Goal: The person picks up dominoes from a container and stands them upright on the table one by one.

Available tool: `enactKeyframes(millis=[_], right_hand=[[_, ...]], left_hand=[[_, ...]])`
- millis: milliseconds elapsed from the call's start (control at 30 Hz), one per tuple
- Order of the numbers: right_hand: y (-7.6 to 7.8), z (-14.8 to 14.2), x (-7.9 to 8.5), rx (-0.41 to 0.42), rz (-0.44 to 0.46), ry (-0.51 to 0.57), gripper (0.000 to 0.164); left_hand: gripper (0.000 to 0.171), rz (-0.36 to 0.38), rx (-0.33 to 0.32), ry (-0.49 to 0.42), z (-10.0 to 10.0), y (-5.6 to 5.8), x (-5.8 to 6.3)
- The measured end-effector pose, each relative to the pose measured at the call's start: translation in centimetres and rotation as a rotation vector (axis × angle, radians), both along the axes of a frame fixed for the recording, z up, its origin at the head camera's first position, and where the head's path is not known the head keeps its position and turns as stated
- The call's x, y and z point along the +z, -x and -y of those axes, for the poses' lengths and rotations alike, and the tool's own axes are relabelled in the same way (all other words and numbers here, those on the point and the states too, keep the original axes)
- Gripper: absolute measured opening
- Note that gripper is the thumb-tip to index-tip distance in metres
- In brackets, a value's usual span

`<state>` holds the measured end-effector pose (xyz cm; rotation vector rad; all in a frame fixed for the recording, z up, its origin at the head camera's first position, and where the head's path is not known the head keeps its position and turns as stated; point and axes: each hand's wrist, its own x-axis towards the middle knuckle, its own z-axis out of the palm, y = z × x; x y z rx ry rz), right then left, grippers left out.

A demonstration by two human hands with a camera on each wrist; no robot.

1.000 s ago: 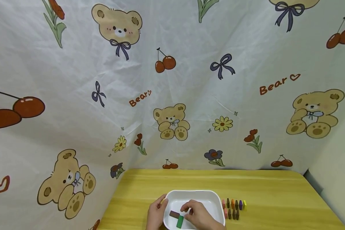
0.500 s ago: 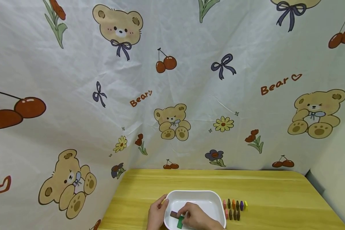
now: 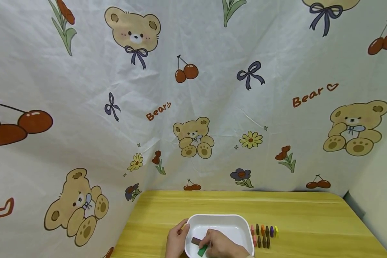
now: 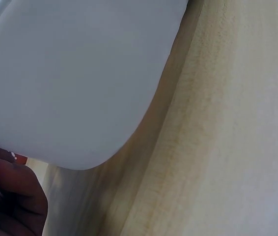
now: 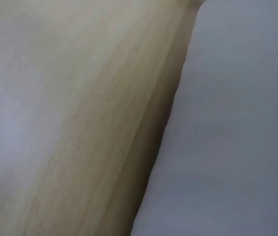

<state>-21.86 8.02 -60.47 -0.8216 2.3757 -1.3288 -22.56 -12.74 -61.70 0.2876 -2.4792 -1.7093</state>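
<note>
A white tray [image 3: 219,215] stands near the front of the table. My left hand [image 3: 176,239] grips its left wall; in the left wrist view, curled fingers [image 4: 20,184] show at the tray's edge. Inside the tray lie a dark brown domino block [image 3: 196,240] and a green domino block [image 3: 201,251]. My right hand [image 3: 220,245] reaches over the front of the tray and pinches the green block, its fingertips partly covering the upper end. The brown block lies just left of those fingertips. Only the tray's outer wall [image 5: 227,128] and the table fill the right wrist view.
Two rows of small upright domino blocks [image 3: 267,231], in pink, brown, orange, purple and yellow, stand close to the tray's right side. The wood-grain table [image 3: 309,222] meets a bear-printed cloth [image 3: 213,100] at its back and left.
My right hand has come down leftward onto the green block, which has turned a little, its upper end swinging right. My left hand keeps its hold on the tray.
</note>
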Motion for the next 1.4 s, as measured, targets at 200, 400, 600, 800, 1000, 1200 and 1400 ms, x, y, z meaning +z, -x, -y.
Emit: enactKeyframes(millis=[200,400,600,800,1000,1200,1400], right_hand=[[0.16,0.03,-0.01,0.0,-0.087,-0.069,0.019],[0.27,0.07,-0.01,-0.033,-0.178,-0.165,0.016],[0.29,0.02,0.35,-0.027,-0.217,-0.186,0.016],[0.37,-0.06,0.36,-0.011,-0.251,-0.184,0.016],[0.63,0.01,0.08,0.028,-0.259,-0.202,0.014],[0.6,0.0,0.24,0.055,-0.259,-0.236,0.012],[0.39,-0.19,0.64,0.039,-0.209,-0.219,0.011]], left_hand=[[0.034,-0.019,-0.003,-0.004,-0.03,-0.2,0.2],[0.034,-0.014,0.005,-0.005,-0.1,-0.1,0.08],[0.032,-0.023,0.009,-0.009,-0.17,0.25,-0.04],[0.032,-0.028,0.004,-0.018,-0.13,0.37,-0.09],[0.032,-0.01,0.006,0.005,-0.17,0.29,-0.18],[0.031,-0.002,0.011,0.003,-0.27,0.15,-0.15],[0.033,0.002,0.004,-0.01,-0.25,0.08,-0.04]])
